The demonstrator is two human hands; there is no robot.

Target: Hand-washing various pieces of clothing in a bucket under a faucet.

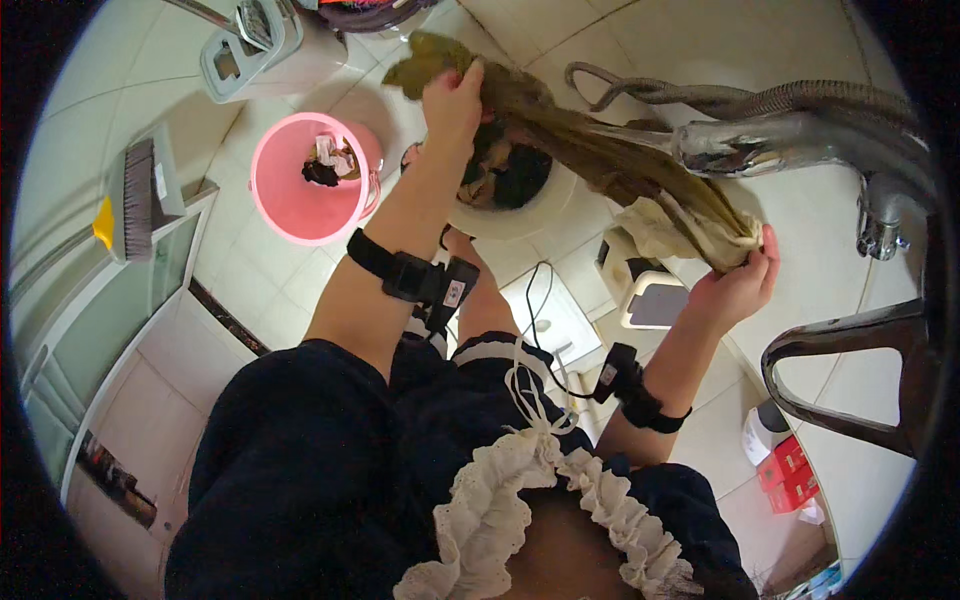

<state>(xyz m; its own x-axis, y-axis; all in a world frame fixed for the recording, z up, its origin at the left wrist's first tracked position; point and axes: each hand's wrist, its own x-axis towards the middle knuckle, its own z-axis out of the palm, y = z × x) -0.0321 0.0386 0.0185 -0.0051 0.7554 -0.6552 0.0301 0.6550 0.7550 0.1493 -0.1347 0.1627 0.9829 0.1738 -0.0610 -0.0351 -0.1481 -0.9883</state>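
A wet olive-brown cloth [577, 139] with a pale end is stretched between my two hands. My left hand [454, 101] grips it near its far end, at the upper middle of the view. At the right, my right hand [739, 281] pinches the pale end. The cloth passes beneath a metal faucet [735, 150], and what looks like water runs from the spout onto it. Below the cloth stands a pale round basin [559, 202] holding dark wet fabric [521, 176]. A pink bucket [277, 195] with a few small cloths inside is on the tiled floor to the left.
A broom head [139, 199] leans by the glass door at the left. A lidded bin [247, 64] stands at the upper left. A white counter [795, 307] with a dark metal bar [832, 330] is at the right. Red boxes [787, 476] sit below it. A black cable hangs between my wrists' straps.
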